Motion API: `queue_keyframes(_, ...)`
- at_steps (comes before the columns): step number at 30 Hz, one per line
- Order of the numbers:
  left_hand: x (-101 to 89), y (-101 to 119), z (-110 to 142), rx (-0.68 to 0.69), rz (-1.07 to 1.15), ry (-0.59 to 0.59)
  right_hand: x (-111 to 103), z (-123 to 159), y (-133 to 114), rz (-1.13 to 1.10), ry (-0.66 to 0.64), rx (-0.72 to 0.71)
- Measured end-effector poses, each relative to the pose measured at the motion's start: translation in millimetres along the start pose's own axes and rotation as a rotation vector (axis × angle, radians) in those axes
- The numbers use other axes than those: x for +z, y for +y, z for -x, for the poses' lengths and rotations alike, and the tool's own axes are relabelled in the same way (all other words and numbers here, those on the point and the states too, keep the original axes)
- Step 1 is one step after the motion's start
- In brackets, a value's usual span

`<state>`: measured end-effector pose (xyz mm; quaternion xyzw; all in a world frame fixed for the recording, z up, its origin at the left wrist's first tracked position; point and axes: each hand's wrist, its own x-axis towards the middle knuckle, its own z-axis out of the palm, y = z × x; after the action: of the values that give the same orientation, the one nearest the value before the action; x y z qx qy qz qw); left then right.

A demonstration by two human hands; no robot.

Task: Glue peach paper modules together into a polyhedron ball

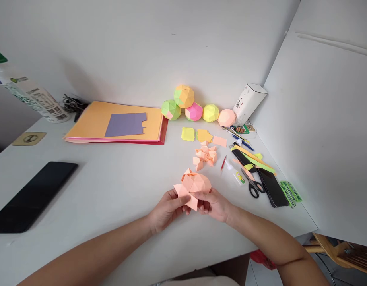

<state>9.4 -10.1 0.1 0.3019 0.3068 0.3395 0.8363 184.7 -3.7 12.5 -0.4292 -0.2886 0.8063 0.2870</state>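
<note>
A half-built peach paper ball [193,185] made of folded units is held just above the white table [117,186]. My left hand [167,209] grips its lower left side, fingers closed on a flap. My right hand [215,204] grips its lower right side, fingers curled under it. Beyond the hands lies a small heap of loose peach folded units [205,155]. Yellow, orange and peach paper squares [201,136] lie behind that heap.
Several finished paper balls [195,108] line the back wall beside a white box [248,102]. Scissors [252,184], a glue bottle [234,171], pens, a phone [272,186] sit right. Coloured paper stack [117,124], a dark tablet [31,195] and a bottle [28,97] sit left.
</note>
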Motion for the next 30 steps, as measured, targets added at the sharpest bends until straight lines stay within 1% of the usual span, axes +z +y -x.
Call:
queue_keyframes(7,1.9,1.7,0.2,-0.023,-0.022,-0.018,-1.3,-0.2,1.2,0.010,-0.021,0.009)
queue_keyframes(10,0.9,1.4,-0.1,-0.026,-0.015,-0.019,-0.5,0.0,0.1,-0.006,-0.009,0.023)
queue_keyframes(16,-0.4,3.5,-0.7,-0.034,0.001,-0.068,1.0,0.0,-0.2,-0.022,-0.006,0.073)
queue_keyframes(21,-2.9,3.0,-1.6,-0.065,0.029,-0.060,1.2,-1.9,1.8,0.000,-0.019,0.069)
queue_keyframes(24,-3.5,1.9,-2.2,-0.063,0.050,-0.036,0.1,0.0,-4.6,0.040,-0.066,0.120)
queue_keyframes(26,-3.8,1.0,-2.4,-0.056,0.063,-0.018,-4.0,5.9,-15.5,0.148,-0.117,0.190)
queue_keyframes(27,-3.9,0.6,-2.4,-0.054,0.068,-0.013,-7.6,10.7,-22.8,0.248,-0.143,0.222)
queue_keyframes(29,-4.5,-0.1,-2.4,-0.056,0.078,-0.008,-18.1,23.0,-40.1,0.540,-0.184,0.292)
queue_keyframes(30,-4.8,-0.4,-2.3,-0.059,0.085,-0.005,-24.7,29.9,-49.1,0.696,-0.156,0.270)
